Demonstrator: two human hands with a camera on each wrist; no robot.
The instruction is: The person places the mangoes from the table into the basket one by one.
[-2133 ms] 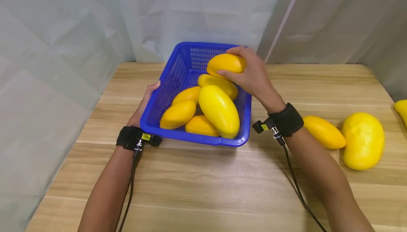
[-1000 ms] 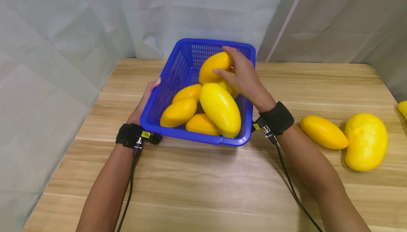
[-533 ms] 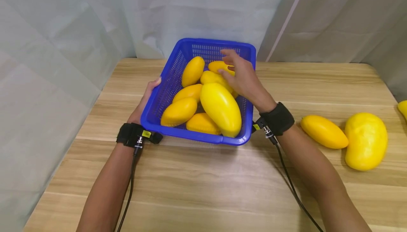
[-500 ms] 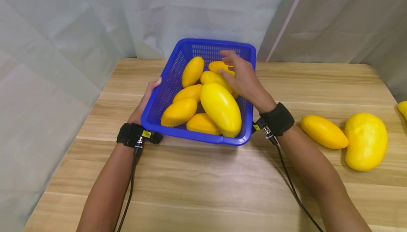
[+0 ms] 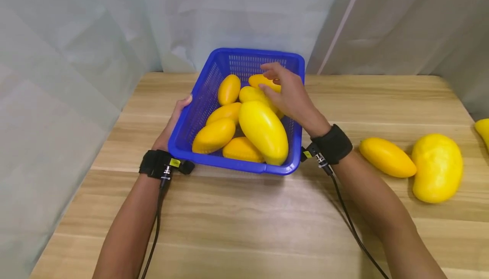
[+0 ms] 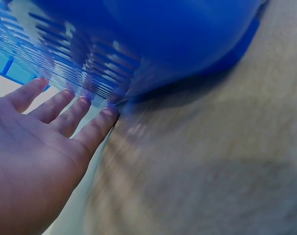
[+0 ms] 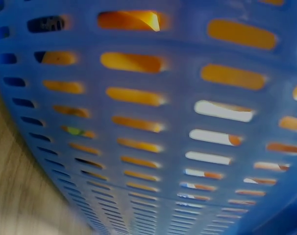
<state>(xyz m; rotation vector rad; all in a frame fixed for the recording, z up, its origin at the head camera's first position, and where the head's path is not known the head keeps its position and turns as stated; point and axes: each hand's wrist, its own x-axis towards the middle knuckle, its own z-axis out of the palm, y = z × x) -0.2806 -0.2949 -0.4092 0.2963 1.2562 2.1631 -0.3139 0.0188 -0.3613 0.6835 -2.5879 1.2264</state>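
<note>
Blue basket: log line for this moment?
left hand: touching blue basket | right hand: over yellow fruit inside, holding nothing | table: other fruit at right

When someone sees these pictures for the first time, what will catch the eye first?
Probably the bright blue basket in the middle of the head view, with yellow fruits inside; the left hand touches its left side, and the right hand is over the fruits. Next might come the broad, lumpy fruit on the right of the table, beside a slimmer one.
</note>
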